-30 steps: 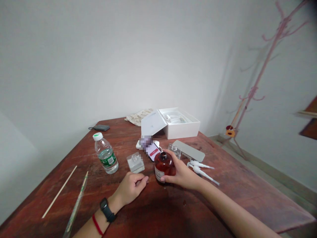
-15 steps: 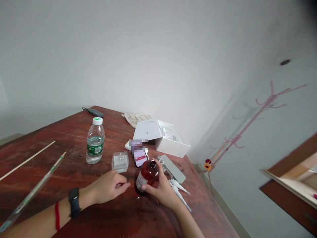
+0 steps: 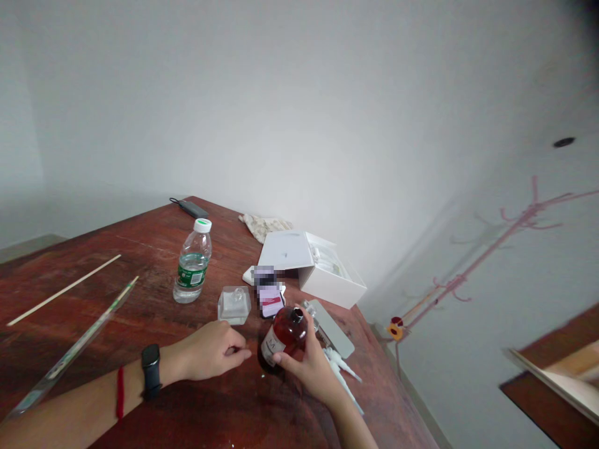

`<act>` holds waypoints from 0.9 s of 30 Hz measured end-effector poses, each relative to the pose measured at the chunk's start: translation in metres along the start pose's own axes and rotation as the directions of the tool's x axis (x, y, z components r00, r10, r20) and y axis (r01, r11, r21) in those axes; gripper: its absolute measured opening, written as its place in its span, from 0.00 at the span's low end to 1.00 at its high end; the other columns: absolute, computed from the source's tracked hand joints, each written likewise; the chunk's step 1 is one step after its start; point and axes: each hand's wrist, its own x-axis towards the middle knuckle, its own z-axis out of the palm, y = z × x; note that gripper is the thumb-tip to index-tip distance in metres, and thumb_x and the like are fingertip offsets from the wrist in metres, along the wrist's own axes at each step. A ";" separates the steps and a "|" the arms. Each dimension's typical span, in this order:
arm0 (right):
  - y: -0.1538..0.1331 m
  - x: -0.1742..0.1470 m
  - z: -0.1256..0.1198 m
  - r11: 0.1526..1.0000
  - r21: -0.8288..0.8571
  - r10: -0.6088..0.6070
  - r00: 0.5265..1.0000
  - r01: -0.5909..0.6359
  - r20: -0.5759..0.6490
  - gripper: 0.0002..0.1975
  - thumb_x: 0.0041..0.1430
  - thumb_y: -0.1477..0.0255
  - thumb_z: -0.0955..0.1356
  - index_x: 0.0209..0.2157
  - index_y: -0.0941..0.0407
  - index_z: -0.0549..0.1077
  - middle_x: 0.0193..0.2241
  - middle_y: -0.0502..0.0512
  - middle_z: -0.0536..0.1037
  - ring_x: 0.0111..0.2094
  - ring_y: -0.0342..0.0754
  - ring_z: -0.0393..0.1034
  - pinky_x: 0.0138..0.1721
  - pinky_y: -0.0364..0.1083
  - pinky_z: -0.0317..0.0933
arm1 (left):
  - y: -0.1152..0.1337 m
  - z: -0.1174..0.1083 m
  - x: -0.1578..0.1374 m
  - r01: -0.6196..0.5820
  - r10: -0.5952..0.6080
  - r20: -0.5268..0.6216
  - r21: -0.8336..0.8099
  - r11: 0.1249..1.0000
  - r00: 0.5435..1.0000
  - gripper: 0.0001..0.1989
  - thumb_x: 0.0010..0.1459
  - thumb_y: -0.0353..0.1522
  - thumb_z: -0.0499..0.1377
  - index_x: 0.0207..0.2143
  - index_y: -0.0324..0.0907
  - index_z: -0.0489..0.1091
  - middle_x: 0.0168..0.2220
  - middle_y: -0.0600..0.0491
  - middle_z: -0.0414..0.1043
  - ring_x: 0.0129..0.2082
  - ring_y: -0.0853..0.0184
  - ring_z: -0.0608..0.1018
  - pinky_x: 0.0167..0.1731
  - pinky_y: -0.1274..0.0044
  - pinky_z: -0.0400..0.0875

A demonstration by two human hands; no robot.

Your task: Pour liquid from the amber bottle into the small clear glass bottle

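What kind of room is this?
Probably a room in a home: a worn wooden table stands against bare white walls, a pink coat stand leans in the corner, and a water bottle sits out.

Right hand [image 3: 314, 369] gripping amber bottle [image 3: 286, 335], left hand [image 3: 211, 350] loosely curled on wooden table [image 3: 140, 262]

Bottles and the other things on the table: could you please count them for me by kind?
Bottles: 2, a brown bottle in the right hand and a water bottle
Clear square containers: 1
White boxes: 1
Thin sticks: 2
White pump tops: 2
Total: 8
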 end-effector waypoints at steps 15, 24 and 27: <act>-0.010 -0.001 0.001 0.999 -0.021 0.027 1.000 -0.028 -0.013 0.55 0.53 0.54 0.79 0.72 0.54 0.49 0.66 0.70 0.68 0.68 0.65 0.63 0.71 0.61 0.52 | 0.001 -0.002 0.000 0.038 -0.046 0.074 0.105 0.994 0.996 0.20 0.67 0.38 0.56 0.21 0.41 0.63 0.20 0.55 0.63 0.21 0.69 0.63 0.25 0.74 0.48; -0.007 -0.002 0.001 1.000 -0.001 0.028 0.999 -0.028 -0.019 0.57 0.53 0.56 0.80 0.73 0.54 0.45 0.67 0.71 0.66 0.69 0.65 0.62 0.71 0.62 0.52 | -0.004 -0.002 -0.002 -0.110 0.111 -0.021 0.020 0.994 0.994 0.20 0.68 0.35 0.54 0.22 0.41 0.65 0.20 0.56 0.64 0.21 0.70 0.65 0.25 0.75 0.51; -0.006 -0.003 0.002 0.999 -0.029 0.016 1.000 -0.017 -0.026 0.56 0.54 0.58 0.79 0.73 0.54 0.46 0.67 0.71 0.66 0.69 0.65 0.61 0.72 0.63 0.50 | 0.005 -0.011 -0.003 -0.175 0.164 -0.169 -0.052 0.983 0.972 0.20 0.70 0.34 0.52 0.22 0.40 0.67 0.19 0.56 0.65 0.20 0.71 0.66 0.25 0.76 0.54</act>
